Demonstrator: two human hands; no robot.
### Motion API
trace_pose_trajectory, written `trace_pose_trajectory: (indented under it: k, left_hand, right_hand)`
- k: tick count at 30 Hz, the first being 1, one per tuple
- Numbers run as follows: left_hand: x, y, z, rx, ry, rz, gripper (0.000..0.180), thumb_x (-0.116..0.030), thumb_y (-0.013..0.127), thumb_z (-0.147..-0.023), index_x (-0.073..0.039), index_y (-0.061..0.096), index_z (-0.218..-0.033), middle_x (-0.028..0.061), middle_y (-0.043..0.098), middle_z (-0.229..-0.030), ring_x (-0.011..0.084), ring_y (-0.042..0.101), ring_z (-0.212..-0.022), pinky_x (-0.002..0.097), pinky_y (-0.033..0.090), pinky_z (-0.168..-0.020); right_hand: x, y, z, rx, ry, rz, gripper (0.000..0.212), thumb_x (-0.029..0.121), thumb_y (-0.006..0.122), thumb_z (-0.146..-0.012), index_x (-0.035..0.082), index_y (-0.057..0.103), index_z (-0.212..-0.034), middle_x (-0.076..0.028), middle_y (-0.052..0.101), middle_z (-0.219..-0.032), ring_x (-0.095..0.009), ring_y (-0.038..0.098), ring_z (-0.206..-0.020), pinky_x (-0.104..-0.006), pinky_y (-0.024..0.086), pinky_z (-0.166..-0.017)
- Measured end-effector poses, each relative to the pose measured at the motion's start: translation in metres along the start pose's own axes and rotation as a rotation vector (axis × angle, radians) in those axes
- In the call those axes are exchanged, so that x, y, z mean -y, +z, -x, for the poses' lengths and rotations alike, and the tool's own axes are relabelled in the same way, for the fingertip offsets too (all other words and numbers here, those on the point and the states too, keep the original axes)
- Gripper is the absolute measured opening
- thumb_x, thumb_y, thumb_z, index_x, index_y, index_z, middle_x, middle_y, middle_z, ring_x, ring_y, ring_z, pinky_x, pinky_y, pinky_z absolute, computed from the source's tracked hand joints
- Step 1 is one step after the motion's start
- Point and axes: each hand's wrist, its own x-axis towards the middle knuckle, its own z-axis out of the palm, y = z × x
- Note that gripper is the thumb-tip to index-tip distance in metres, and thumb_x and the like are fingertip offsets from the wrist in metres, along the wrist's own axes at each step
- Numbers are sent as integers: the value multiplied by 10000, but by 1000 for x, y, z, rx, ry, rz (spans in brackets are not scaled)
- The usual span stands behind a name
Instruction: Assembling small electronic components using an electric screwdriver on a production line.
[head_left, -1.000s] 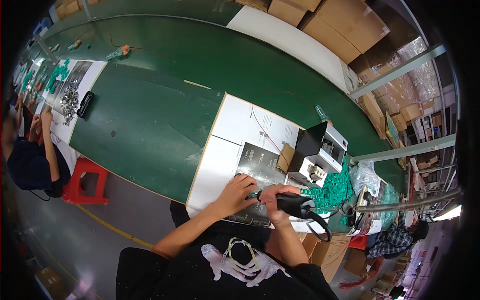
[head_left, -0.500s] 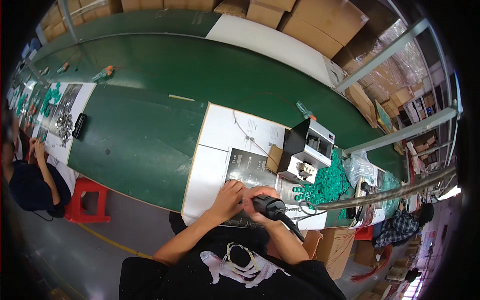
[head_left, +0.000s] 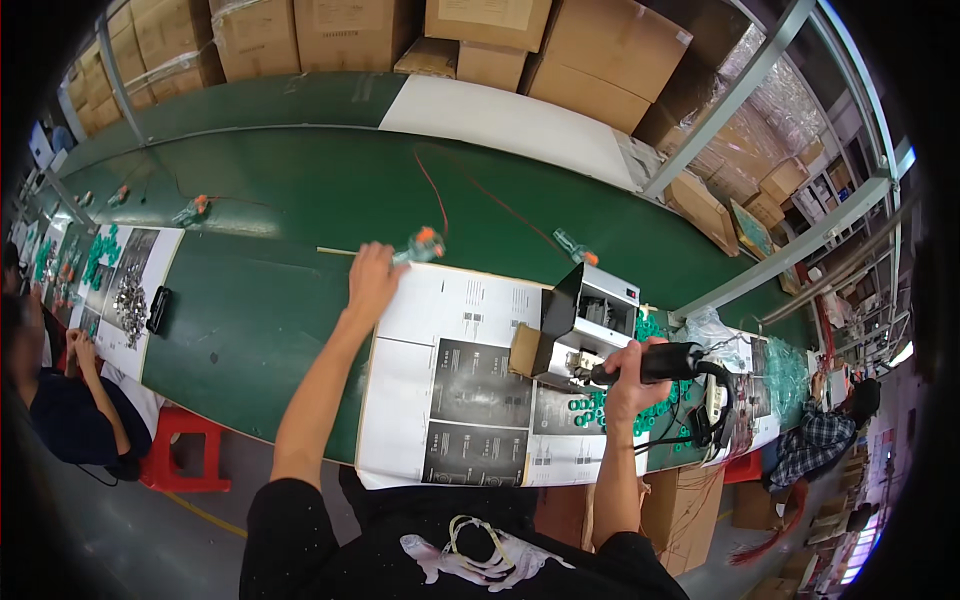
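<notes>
My left hand (head_left: 372, 278) reaches to the far edge of the white sheets. Its fingers close on a small clear-green part with an orange end (head_left: 428, 244), slightly blurred, and a thin red wire runs from it. My right hand (head_left: 627, 385) grips a black electric screwdriver (head_left: 668, 363) held nearly level. The driver's tip points left at the front of a black-and-white screw feeder box (head_left: 590, 325); whether they touch I cannot tell. Green rings (head_left: 652, 402) lie heaped beside the box, partly behind my right hand.
Printed sheets (head_left: 405, 405) cover the green table (head_left: 255, 325) before me. Another wired part (head_left: 575, 246) lies beyond the feeder. A metal post (head_left: 740, 285) rises at right. Co-workers sit at both sides, by a red stool (head_left: 185, 450) at left. Cartons (head_left: 345, 35) line the back.
My hands have parted from the middle of the sheets. The left has moved far and left with the green-orange part; the right has carried the screwdriver right, to the feeder.
</notes>
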Motion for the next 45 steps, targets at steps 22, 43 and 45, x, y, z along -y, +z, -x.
trace_pose_trajectory:
  k: [22, 43, 45]
  left_hand:
    - [-174, 202, -126, 427, 465, -17, 266, -194, 747, -847, -57, 677, -1064, 139, 612, -1105, 326, 562, -1110, 466, 413, -991]
    - [-158, -69, 204, 378, 116, 390, 465, -180, 777, -825, -34, 610, -1234, 114, 602, -1178, 341, 523, -1140, 457, 405, -1004]
    - [-171, -74, 196, 303, 107, 429, 480, -184, 790, -822, -31, 612, -1241, 115, 601, -1199, 337, 529, -1147, 451, 419, -1003]
  right_hand:
    - [52, -39, 63, 278, 68, -197, 589, 363, 771, -916, 67, 385, -1246, -60, 517, -629, -160, 511, -490, -317, 493, -487]
    - [59, 4, 91, 434, 205, -366, 561, 369, 785, -905, 116, 411, -1238, -38, 499, -661, -169, 502, -507, -333, 485, -498]
    - [60, 6, 92, 434, 212, -368, 560, 373, 788, -902, 125, 413, -1237, -36, 497, -662, -170, 503, -509, -336, 486, -502]
